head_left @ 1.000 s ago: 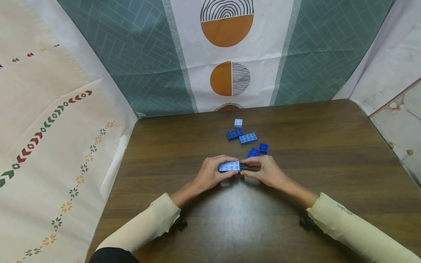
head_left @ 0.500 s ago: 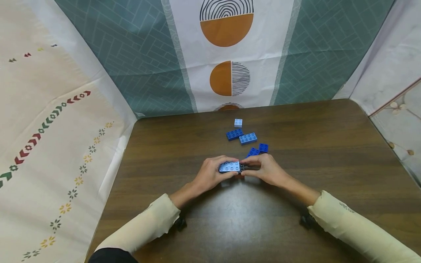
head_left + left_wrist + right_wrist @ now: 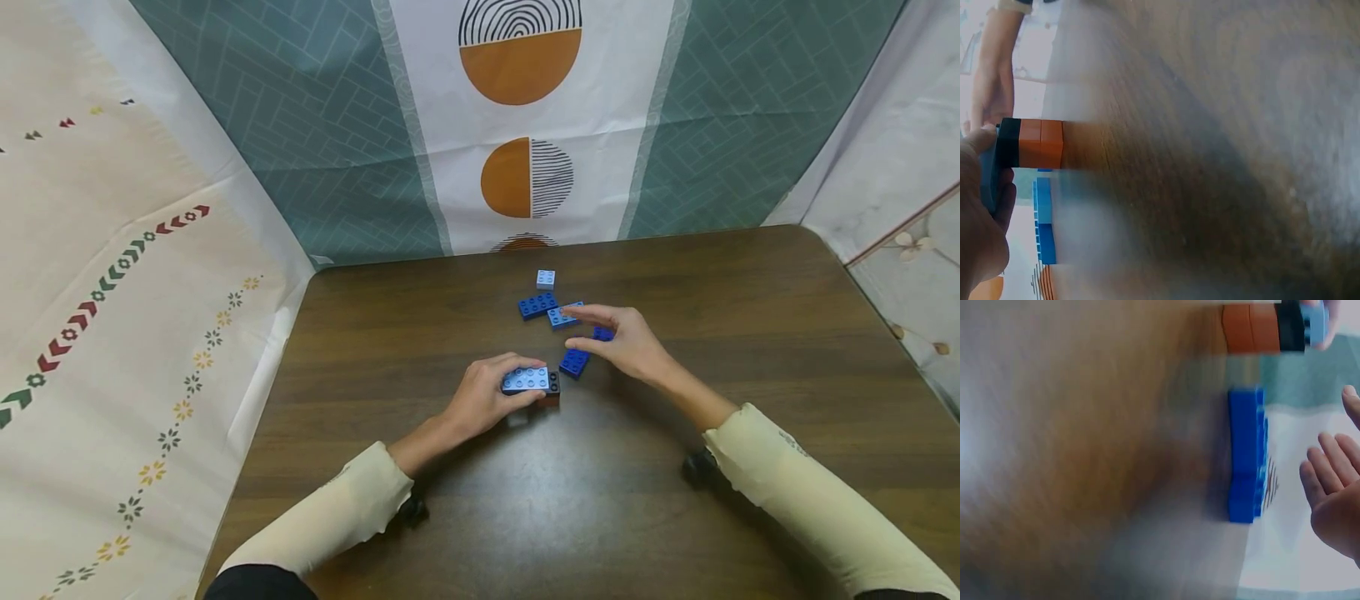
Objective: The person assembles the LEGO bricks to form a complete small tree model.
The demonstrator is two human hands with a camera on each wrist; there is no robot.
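My left hand [image 3: 480, 392] grips a light blue toy brick [image 3: 525, 379] between thumb and fingers. That brick sits on a black brick [image 3: 1009, 144], its right end left uncovered, with orange-brown bricks [image 3: 1041, 144] stacked beneath down to the table. To the right and farther forward, my right hand [image 3: 633, 342] hovers with fingers spread and nothing in them. Under and around it lie a dark blue brick [image 3: 574, 362], a small dark blue brick [image 3: 602, 333] partly covered by the hand, and a mid-blue brick [image 3: 557, 318] overlapped by the fingertips.
Farther back on the wooden table [image 3: 375, 333] lie another dark blue brick [image 3: 537, 306] and a small pale blue brick [image 3: 545, 279]. A patterned cloth [image 3: 600, 183] hangs behind the table's far edge, with pale cloths at both sides.
My right hand has let go of the stack's right end, moved forward and right over the loose bricks, and spread its fingers. My left hand keeps its grip in the same place.
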